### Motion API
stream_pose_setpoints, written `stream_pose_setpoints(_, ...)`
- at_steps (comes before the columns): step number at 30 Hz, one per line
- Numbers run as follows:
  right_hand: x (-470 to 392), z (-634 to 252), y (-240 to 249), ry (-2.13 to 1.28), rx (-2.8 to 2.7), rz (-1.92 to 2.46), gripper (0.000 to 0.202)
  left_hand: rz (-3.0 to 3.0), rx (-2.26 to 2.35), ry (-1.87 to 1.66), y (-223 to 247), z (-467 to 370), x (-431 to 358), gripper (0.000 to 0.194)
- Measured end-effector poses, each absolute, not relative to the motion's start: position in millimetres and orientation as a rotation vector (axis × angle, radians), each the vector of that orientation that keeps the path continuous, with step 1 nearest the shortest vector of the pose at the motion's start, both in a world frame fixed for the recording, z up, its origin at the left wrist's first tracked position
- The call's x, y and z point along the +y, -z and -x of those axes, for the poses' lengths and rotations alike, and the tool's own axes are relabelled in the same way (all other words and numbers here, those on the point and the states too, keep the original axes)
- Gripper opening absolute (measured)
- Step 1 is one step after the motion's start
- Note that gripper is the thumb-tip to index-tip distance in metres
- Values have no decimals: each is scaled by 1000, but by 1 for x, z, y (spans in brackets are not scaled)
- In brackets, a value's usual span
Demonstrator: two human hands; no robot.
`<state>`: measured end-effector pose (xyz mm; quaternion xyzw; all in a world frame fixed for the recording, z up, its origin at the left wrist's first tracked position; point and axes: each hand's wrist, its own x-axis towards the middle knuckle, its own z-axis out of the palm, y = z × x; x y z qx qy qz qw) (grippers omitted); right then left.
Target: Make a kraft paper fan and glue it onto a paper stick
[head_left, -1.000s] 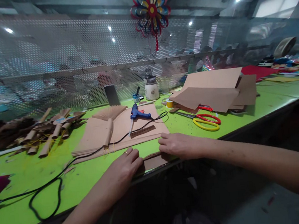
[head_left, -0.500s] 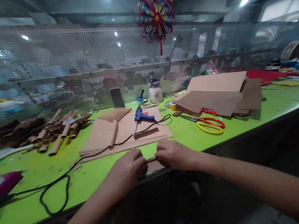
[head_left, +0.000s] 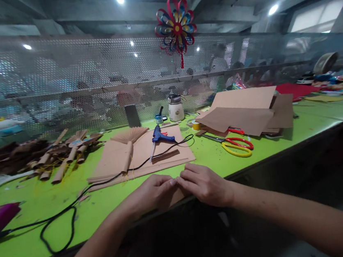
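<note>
My left hand (head_left: 149, 193) and my right hand (head_left: 203, 184) meet fingertip to fingertip at the front edge of the green table (head_left: 75, 209). Both press on a folded strip of brown paper (head_left: 174, 195), which they mostly hide. Just beyond them lies a stack of brown paper sheets (head_left: 140, 154). On the stack rest a pleated paper fan (head_left: 128, 143), a blue glue gun (head_left: 159, 137) and a dark folded paper strip (head_left: 164, 156).
The glue gun's black cord (head_left: 58, 224) loops over the table's left front. Rolled paper fans (head_left: 60, 155) pile up at the left. Red and yellow scissors (head_left: 237, 143) lie beside folded cardboard (head_left: 246, 109) at the right. A jar (head_left: 175, 107) stands by the perforated metal screen (head_left: 61, 87).
My hands have slid toward each other along the paper strip, from spread apart to fingertips touching. The view has shifted slightly.
</note>
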<state>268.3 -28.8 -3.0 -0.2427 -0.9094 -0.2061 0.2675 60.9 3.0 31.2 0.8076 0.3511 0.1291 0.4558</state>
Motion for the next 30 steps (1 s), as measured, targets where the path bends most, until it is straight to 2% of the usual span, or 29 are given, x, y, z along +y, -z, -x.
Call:
stream_pose_setpoints(2, -31, -268, 3, 456, -2433, 678, 22, -1942, 896, -327, -30, -60, -2, 42)
stream_pose_setpoints(5, -33, -269, -4, 135, -2341, 761, 16, -1911, 958, -304, -27, -60, -7, 43)
stream_pose_setpoints(9, -33, -275, -22, -319, -2278, 864, 17, -2124, 977, -331, -28, -63, -11, 41)
stream_pose_setpoints(13, -32, -278, -32, -549, -2385, 918, 19, -2336, 1007, -352, -32, -64, -17, 35)
stream_pose_setpoints(18, -37, -277, -32, -551, -2388, 876, 16, -2509, 1054, -357, -35, -59, -29, 24)
stream_pose_setpoints(27, -35, -270, -40, -324, -2633, 881, 13, -2633, 1050, -382, -27, -57, -29, 12)
stream_pose_setpoints(30, -34, -269, -39, -302, -2611, 839, 13, -2591, 1026, -412, -26, -55, -27, 16)
